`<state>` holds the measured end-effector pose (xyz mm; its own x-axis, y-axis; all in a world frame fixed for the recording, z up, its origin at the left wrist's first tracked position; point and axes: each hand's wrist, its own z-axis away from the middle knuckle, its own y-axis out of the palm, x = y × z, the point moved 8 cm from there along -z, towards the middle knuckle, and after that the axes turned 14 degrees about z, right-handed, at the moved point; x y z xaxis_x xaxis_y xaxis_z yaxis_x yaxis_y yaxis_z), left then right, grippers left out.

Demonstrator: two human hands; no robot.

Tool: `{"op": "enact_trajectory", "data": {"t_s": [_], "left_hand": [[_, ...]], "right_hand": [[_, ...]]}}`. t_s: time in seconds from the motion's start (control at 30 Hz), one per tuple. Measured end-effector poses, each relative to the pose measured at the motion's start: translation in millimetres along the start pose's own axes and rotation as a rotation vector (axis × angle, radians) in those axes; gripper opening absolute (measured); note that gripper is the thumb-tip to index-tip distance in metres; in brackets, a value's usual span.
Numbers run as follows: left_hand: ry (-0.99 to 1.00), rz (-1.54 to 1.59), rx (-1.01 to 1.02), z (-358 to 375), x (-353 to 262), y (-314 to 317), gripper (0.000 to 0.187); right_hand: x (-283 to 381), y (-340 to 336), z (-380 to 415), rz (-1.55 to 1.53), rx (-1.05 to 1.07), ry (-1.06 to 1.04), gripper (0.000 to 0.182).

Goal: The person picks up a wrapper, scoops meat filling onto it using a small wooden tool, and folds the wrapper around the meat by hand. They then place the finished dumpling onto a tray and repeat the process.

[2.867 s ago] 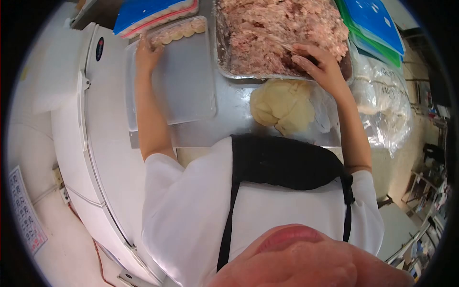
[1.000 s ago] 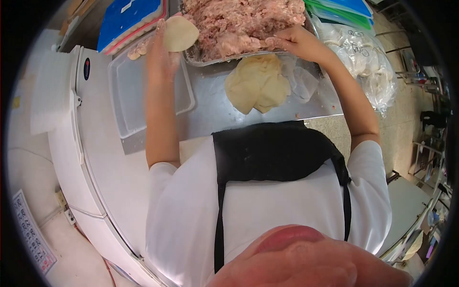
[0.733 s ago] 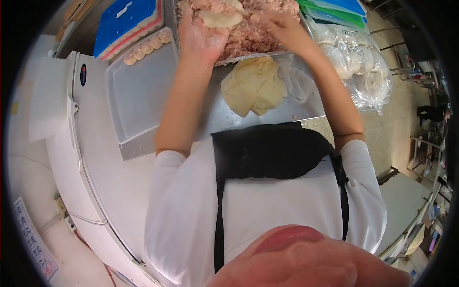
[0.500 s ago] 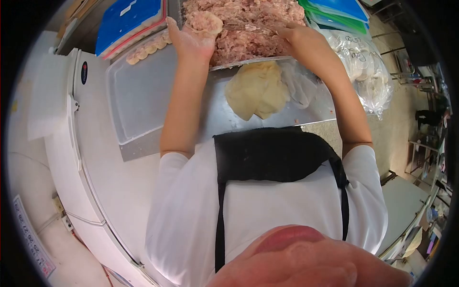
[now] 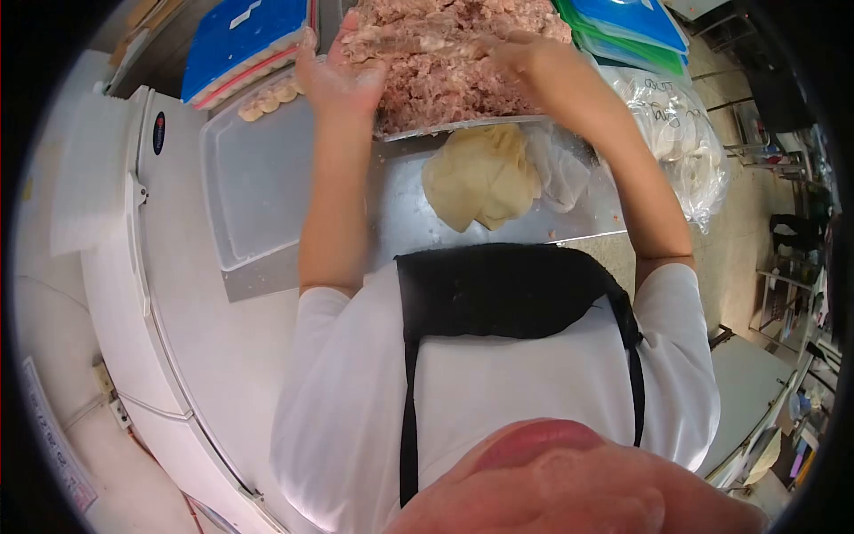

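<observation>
My left hand (image 5: pixel 345 82) is cupped palm up at the left edge of the meat tray, thumb apart from the fingers. On it lies a round dumpling wrapper (image 5: pixel 363 46) with meat, partly blurred. My right hand (image 5: pixel 538 67) is over the minced meat filling (image 5: pixel 445 84), fingers bent together and pointing left. A thin, meat-smeared shape seems to run from its fingertips towards the wrapper; I cannot make out what it is. Below the tray, a stack of pale yellow wrappers (image 5: pixel 480 178) lies on the metal table (image 5: pixel 405 218) beside crumpled clear plastic (image 5: pixel 559 169).
A translucent plastic tray (image 5: pixel 253 191) on the left holds a row of formed dumplings (image 5: pixel 267 100). Behind it stands a blue-lidded container (image 5: pixel 240 44). Blue and green lids (image 5: pixel 636 36) are stacked at the right, above a clear bag with writing (image 5: pixel 667 125). A white freezer (image 5: pixel 191 294) adjoins the table.
My left hand has shifted slightly left, and the wrapper on it shows less clearly. My right hand has moved up and a little left, towards the left hand.
</observation>
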<state>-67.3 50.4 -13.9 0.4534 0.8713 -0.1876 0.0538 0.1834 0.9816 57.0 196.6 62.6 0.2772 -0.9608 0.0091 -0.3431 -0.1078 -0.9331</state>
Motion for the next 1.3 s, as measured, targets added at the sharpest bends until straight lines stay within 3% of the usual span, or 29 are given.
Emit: {"op": "enact_trajectory", "data": {"t_s": [0.07, 0.17, 0.23, 0.3, 0.37, 0.47, 0.57, 0.67, 0.77, 0.8, 0.9, 0.93, 1.07, 1.17, 1.2, 1.3], "left_hand": [[-0.034, -0.039, -0.051, 22, -4, 14, 0.043], [-0.008, -0.594, 0.335, 32, -2, 35, 0.046], [0.639, -1.127, 0.397, 41, -8, 68, 0.053], [0.773, -1.431, 0.502, 50, 2, 89, 0.054], [0.351, -1.509, 0.671, 55, 5, 87, 0.044], [0.039, -1.706, 0.666, 42, 15, 71, 0.054], [0.073, -1.815, 0.830, 40, 24, 71, 0.048], [-0.157, -1.627, 0.423, 33, 21, 51, 0.044], [-0.155, -1.419, 0.489, 4, 18, 17, 0.042], [-0.101, -1.455, 0.493, 4, 18, 20, 0.042], [-0.041, -1.492, 0.493, 8, 21, 25, 0.041], [-0.051, -1.454, 0.482, 11, 16, 29, 0.041], [-0.069, -1.647, 0.321, 32, 0, 50, 0.050], [0.221, -1.621, 0.615, 41, 4, 77, 0.049], [0.262, -1.624, 0.704, 44, 8, 81, 0.048], [0.209, -1.745, 0.873, 40, 21, 76, 0.045]], "right_hand": [[-12, -18, 5, -0.293, -0.105, 0.068, 0.021], [-33, -3, 18, -0.348, 0.069, 0.236, 0.022], [-25, -14, 23, -0.369, 0.134, 0.184, 0.022], [-15, -25, 30, -0.392, 0.172, 0.161, 0.021], [-8, -31, 36, -0.419, 0.181, 0.167, 0.019], [1, -20, 38, -0.345, -0.015, -0.008, 0.017], [-13, 5, 37, -0.362, 0.088, -0.009, 0.018], [-55, 15, 35, -0.203, 0.049, -0.019, 0.020], [-24, -33, 40, 0.019, -0.164, 0.083, 0.021], [-11, -36, 43, -0.049, -0.292, 0.037, 0.019], [-52, 42, 48, 0.207, -0.064, 0.079, 0.023], [-70, 58, 52, 0.203, 0.174, 0.163, 0.025], [-65, 2, 64, 0.197, 0.091, 0.192, 0.025], [-62, -25, 62, -0.388, -0.012, 0.274, 0.024], [-44, -30, 58, -0.467, 0.079, 0.319, 0.022], [-10, 1, 43, -0.345, 0.021, 0.003, 0.019]]}}
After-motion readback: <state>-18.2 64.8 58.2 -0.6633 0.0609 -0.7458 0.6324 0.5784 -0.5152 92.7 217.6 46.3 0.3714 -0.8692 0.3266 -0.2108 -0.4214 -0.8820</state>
